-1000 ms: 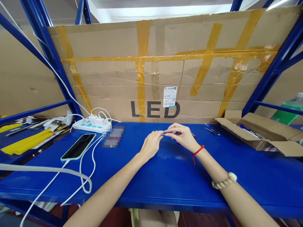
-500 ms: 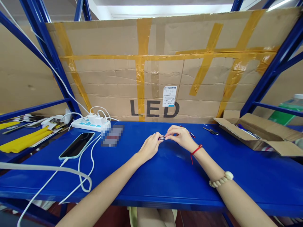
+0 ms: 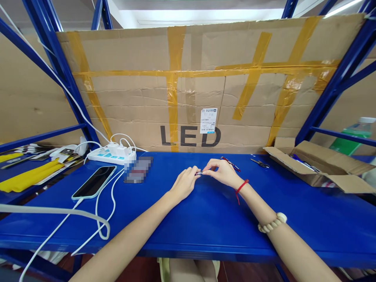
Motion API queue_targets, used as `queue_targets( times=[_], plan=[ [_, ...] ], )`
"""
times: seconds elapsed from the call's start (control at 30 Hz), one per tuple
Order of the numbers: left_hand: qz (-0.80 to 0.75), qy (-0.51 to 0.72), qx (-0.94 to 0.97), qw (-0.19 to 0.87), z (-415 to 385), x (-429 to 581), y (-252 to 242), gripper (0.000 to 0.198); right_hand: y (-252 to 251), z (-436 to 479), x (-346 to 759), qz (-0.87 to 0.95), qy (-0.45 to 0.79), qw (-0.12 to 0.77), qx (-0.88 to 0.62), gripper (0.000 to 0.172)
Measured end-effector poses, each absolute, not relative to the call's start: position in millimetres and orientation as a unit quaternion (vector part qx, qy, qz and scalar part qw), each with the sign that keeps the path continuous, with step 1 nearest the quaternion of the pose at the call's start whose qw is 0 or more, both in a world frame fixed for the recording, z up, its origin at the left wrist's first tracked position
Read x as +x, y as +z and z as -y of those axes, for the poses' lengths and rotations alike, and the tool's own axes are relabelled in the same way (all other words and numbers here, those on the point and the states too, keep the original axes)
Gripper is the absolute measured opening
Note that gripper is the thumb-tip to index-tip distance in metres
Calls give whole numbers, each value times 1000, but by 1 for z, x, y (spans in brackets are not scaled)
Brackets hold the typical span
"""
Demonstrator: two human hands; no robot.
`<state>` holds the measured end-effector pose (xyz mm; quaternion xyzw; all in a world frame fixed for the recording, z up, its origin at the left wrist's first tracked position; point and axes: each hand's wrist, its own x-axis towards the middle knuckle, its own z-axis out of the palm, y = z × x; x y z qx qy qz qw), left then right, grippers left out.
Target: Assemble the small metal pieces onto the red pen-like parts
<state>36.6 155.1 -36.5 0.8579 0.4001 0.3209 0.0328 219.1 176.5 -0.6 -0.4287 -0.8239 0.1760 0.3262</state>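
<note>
Over the middle of the blue table [image 3: 188,219], my two hands meet at a small dark cylindrical piece with a paler, shiny band [image 3: 199,173]. Its exact kind is too small to make out. My left hand [image 3: 185,181] is closed around the left end, hiding part of it. From the right, the thumb and fingertips of my right hand [image 3: 220,171] pinch the other end. Just behind my right hand lies a slim dark-and-red object [image 3: 231,163], partly covered by that hand.
Scissors [image 3: 259,163] lie back right, beside an open cardboard box [image 3: 305,177] holding pens. On the left are a phone [image 3: 94,182], white cables [image 3: 113,199], a power strip [image 3: 113,156] and a blurred flat item [image 3: 138,170]. A cardboard panel [image 3: 141,113] stands behind.
My right hand has shifted slightly, showing more of the slim dark-and-red object behind it. Both hands keep their grip on the small piece. The view has moved a little.
</note>
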Motion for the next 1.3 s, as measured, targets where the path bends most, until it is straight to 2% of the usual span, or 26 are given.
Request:
queue_targets(
  times=[0.33, 0.57, 0.67, 0.77, 0.97, 1.3],
  plan=[
    [-407, 327, 853, -3, -156, 39, -36, 6, -2, -177, 216, 802, 203, 341, -446, 26],
    [-399, 334, 854, -11, -155, 39, -29, 24, -5, -180, 214, 783, 248, 360, -442, 33],
    [-399, 331, 855, -33, -157, 37, -26, 21, -3, -179, 212, 779, 257, 362, -443, 34],
    [-417, 334, 843, -57, -159, 36, -24, 21, -1, -178, 214, 778, 227, 357, -464, 33],
    [-445, 360, 818, -54, -160, 35, -26, 23, 2, -179, 225, 741, 91, 322, -582, 32],
    [-435, 329, 838, 11, -156, 37, -22, 18, -2, -178, 214, 785, 204, 402, -425, 29]
  ],
)
